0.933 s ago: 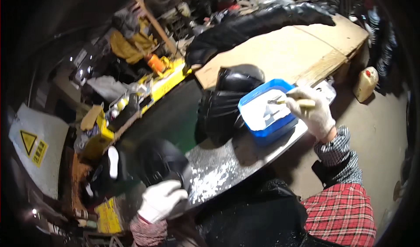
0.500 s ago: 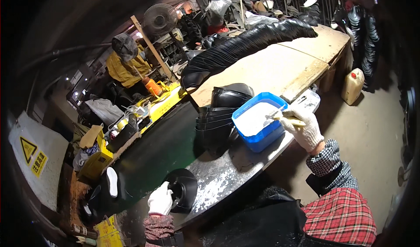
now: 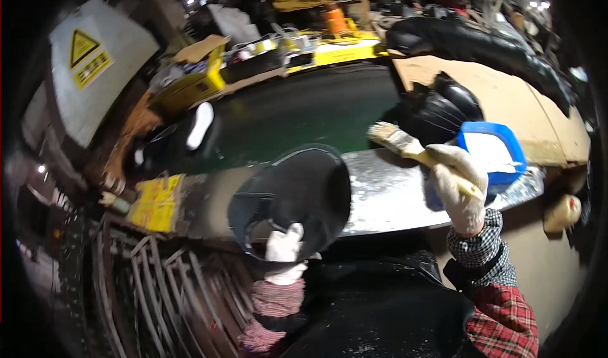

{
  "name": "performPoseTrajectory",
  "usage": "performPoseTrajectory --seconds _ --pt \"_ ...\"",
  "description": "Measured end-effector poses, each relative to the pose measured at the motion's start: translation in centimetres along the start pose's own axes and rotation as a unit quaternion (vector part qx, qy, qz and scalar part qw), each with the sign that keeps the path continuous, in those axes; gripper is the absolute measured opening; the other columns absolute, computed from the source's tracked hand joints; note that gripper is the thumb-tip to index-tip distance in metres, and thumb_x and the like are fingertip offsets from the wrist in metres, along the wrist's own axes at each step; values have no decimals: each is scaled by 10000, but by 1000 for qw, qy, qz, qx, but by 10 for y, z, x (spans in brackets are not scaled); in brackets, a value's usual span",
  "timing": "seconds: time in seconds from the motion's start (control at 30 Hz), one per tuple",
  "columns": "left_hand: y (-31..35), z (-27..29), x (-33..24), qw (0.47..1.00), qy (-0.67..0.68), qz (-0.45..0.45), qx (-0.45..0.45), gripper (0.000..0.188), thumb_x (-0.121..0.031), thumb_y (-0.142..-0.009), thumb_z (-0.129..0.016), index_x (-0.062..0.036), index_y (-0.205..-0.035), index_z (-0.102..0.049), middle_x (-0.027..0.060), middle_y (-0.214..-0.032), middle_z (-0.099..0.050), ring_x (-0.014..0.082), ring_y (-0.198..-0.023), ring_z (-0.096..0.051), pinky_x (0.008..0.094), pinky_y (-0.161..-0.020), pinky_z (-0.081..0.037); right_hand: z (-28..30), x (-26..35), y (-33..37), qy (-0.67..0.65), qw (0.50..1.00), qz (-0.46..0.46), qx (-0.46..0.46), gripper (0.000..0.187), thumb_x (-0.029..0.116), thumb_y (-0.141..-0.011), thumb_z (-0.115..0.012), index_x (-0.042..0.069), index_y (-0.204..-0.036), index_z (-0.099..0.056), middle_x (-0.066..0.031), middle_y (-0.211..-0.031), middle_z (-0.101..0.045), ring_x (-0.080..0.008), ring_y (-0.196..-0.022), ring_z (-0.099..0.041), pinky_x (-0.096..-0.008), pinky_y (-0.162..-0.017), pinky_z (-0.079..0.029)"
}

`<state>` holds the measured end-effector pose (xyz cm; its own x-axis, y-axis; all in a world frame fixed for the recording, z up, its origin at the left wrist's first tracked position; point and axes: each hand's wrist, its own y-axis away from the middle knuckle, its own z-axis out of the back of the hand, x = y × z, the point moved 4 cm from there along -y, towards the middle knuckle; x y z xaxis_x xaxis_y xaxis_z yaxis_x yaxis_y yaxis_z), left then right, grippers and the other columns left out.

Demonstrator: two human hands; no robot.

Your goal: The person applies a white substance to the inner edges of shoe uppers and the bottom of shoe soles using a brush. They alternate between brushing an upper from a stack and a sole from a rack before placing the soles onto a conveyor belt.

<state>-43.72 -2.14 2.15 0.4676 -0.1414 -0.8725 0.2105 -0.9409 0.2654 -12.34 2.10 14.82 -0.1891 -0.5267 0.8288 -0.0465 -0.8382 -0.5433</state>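
Observation:
My left hand (image 3: 285, 247), in a white knit glove, is closed on the near edge of a black shoe upper (image 3: 320, 187), a curved piece with an opening, held up over the bench edge. My right hand (image 3: 459, 184), gloved too, grips the handle of a paintbrush (image 3: 405, 144); its pale bristles point left, above the bench and apart from the upper. Just behind that hand stands a blue tub (image 3: 519, 152) of white paste. A stack of black uppers (image 3: 443, 108) lies left of the tub.
White smears mark the metal bench strip (image 3: 386, 196). Beyond lie a dark green surface (image 3: 297, 117) with a white insole (image 3: 200, 127), and a wooden board (image 3: 500, 85) bearing a long black row of uppers (image 3: 468, 41). Metal racks (image 3: 171, 282) stand lower left; a jug (image 3: 562, 213) is right.
My left hand has lifted the upper off the bench. My right hand has drawn the brush out of the tub and swung it left. The view has turned left.

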Motion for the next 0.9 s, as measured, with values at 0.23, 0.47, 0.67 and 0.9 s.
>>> performPoseTrajectory --seconds 0.23,0.47,0.67,0.9 --pt "-1 52 13 997 41 -62 21 267 -28 -949 -507 2 -1208 -561 133 -998 -686 217 -731 -687 311 -672 -585 -118 -33 -29 -187 966 -109 139 276 127 -903 -672 -51 -1112 -644 -88 -938 -699 -98 -815 -633 -230 -720 -521" --pt "-10 29 -10 980 -20 -197 6 292 14 -924 -551 12 -1215 -580 56 -1151 -601 150 -959 -578 304 -839 -475 -93 -21 -17 -89 988 -75 100 182 41 -938 -578 -67 -1067 -648 -101 -879 -682 -131 -722 -634 -246 -642 -522" --pt "-10 -9 13 990 46 -111 -70 66 -112 -934 -607 -106 -906 -667 -26 -633 -544 109 -601 -564 250 -546 -452 -190 63 -2 10 877 330 349 369 267 -928 -623 11 -1191 -586 -36 -639 -594 -203 -544 -616 -338 -500 -498" --pt "3 -6 -20 989 -51 -132 -39 123 -121 -957 -571 -56 -918 -667 8 -687 -601 111 -614 -593 244 -556 -468 -163 64 19 -93 864 305 390 396 300 -880 -683 -21 -1104 -628 -132 -804 -661 -257 -641 -663 -324 -572 -537"
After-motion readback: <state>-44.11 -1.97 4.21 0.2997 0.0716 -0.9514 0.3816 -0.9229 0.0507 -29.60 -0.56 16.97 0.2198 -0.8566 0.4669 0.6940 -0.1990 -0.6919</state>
